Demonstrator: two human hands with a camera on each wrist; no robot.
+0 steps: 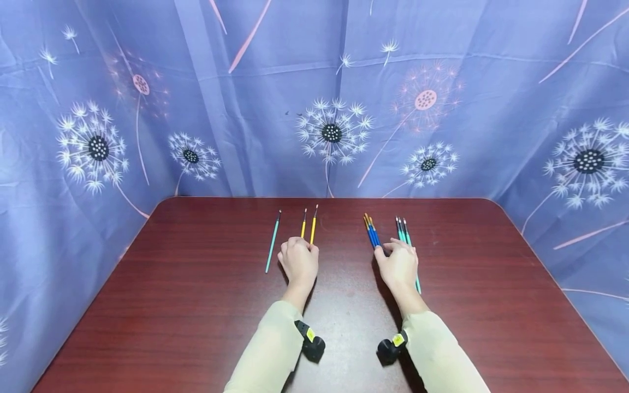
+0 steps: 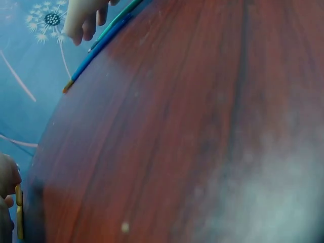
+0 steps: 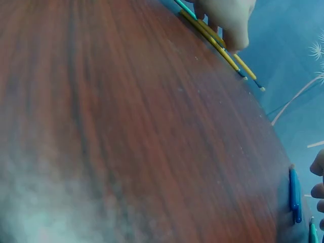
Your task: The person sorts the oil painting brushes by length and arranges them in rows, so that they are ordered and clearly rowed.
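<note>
Over two yellow paintbrushes is my left hand, its fingers bent down and pinching one of them; the hand hides their lower handles. In the right wrist view that hand covers part of a yellow brush. My right hand hovers between blue paintbrushes and teal paintbrushes. Its thumb lies near the blue handles. The left wrist view shows this hand's fingers hanging loosely beside the brushes, holding nothing visible.
A single teal paintbrush lies left of the yellow ones. Everything rests on a dark red wooden table. Blue dandelion-print curtains stand behind the table and along both sides.
</note>
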